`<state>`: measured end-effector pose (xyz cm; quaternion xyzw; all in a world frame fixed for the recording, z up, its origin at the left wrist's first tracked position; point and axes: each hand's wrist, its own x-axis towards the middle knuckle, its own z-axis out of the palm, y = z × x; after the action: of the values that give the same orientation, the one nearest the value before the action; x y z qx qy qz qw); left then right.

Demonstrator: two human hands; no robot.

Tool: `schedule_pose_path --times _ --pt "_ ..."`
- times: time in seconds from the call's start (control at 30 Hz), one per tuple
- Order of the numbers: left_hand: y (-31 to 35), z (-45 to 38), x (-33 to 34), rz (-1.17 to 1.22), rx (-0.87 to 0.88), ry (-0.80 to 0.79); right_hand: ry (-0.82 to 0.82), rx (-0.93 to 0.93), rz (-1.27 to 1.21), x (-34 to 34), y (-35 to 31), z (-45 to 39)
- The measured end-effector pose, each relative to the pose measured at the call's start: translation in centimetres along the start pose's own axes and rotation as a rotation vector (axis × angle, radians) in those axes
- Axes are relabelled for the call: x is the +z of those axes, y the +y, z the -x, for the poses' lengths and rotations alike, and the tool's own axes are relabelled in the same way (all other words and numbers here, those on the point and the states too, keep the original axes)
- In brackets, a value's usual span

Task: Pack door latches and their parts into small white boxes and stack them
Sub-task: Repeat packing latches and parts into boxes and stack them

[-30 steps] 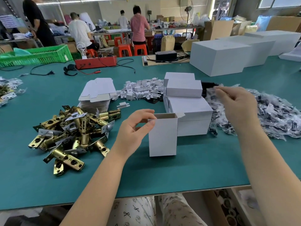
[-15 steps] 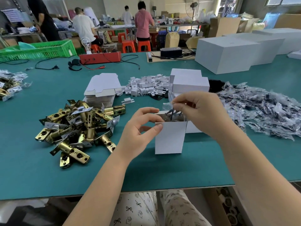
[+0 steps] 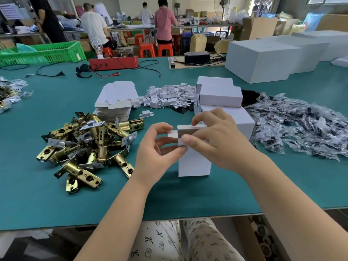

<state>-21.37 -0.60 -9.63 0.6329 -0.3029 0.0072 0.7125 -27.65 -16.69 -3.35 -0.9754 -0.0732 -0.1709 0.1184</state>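
**Closing the Lid on Another Latch Box**

Folding down the top flaps, a worker is sealing a small white box (image 3: 194, 161) standing upright at the centre of the frame on a green table (image 3: 56, 200). A second ago the right hand (image 3: 216, 140) was reaching into the heap of bagged parts (image 3: 301, 127) at the right; half a second ago it was dropping a clear bag of dark pieces into the open mouth. Now that mouth is being covered, which suggests the filling of this box is finished and only tucking and stacking remain. Its contents are no longer showing.

The left hand (image 3: 160, 149) is pinching the side flap (image 3: 172, 134) between thumb and curled fingers. The right hand's curled fingers are pressing the lid flap (image 3: 190, 129) down, thumb against the box's upper front edge.

Just behind, closed white boxes (image 3: 220, 97) are sitting stacked in tiers. Brass latches (image 3: 84, 144) are lying heaped at the left of the frame, with flat unfolded cartons (image 3: 114, 98) and a scatter of small white clips (image 3: 169, 95) beyond them. Larger white cartons (image 3: 261, 59) are standing at the upper right.
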Motion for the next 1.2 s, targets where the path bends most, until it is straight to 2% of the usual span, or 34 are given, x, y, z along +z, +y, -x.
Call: schedule_pose_path --times 0.1,0.13,0.23,0.3,0.37,0.5,0.6,0.73,0.83,0.9,1.0,1.13,1.2 --pt "-0.2 0.1 0.0 0.037 -0.013 0.006 0.005 -0.024 -0.085 0.3 0.5 0.5" --pt "-0.1 0.2 0.0 0.067 -0.032 0.016 0.085 0.003 -0.171 0.5 0.7 0.9" --pt "-0.5 0.0 0.0 0.132 -0.082 0.034 0.482 0.216 -0.486 1.7 1.1 2.7" --pt "-0.5 -0.1 0.1 0.169 -0.111 0.041 0.604 0.372 -0.688 2.9 1.0 3.9" --pt "-0.6 0.0 0.3 0.181 -0.117 0.043 0.642 0.436 -0.875 3.9 0.9 4.5" --pt "-0.6 0.2 0.4 0.118 -0.051 -0.006 0.626 0.425 -1.076 4.3 1.0 3.7" --pt "-0.5 0.0 0.3 0.098 -0.016 0.006 0.626 0.51 -1.269 4.5 1.3 2.5" --pt "-0.4 -0.8 0.4 0.186 -0.057 0.075 0.498 0.52 -1.33 4.5 1.2 0.8" --pt "-0.5 -1.5 0.5 0.219 -0.11 0.167 0.377 0.494 -1.252 4.3 0.7 -0.6" --pt "-0.3 -1.9 0.5 0.255 -0.141 0.171 0.327 0.459 -1.197 4.2 0.4 -1.3" --pt "0.0 -2.3 0.6 0.324 -0.186 0.047 0.316 0.356 -1.194 4.2 0.1 -1.1" --pt "0.7 -2.3 1.0 0.166 -0.024 -0.006 0.423 0.172 -1.235 4.4 0.0 -0.1" --pt "1.0 -2.4 0.8 0.107 0.029 -0.003 0.406 0.083 -1.229 4.6 -0.1 0.3"
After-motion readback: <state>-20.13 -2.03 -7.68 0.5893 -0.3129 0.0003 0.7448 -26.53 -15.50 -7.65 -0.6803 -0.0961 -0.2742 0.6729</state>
